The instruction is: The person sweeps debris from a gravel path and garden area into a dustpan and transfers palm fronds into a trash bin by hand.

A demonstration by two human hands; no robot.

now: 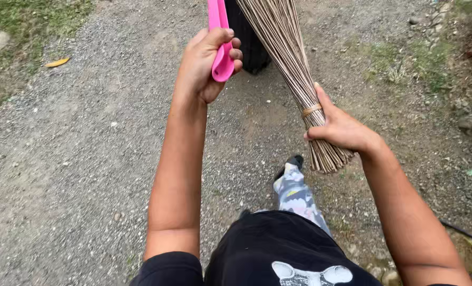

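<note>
Head view: the right hand (342, 127) was closed around a stick broom (294, 69) just below its tan binding band (311, 110), a bundle of thin dry ribs that looked light and springy, stiff only near the band where the grip sat; the left hand (204, 66) had its fingers (222, 36) curled around the end of a pink plastic handle (220, 42), smooth, rigid and probably light, rising towards a black dustpan (252, 42) at the top edge. Below lay a gravel path (77, 159) with a yellow leaf (57, 62), grass verges (40, 13), and the person's patterned trouser leg (297, 193) stepping between the arms.
</note>
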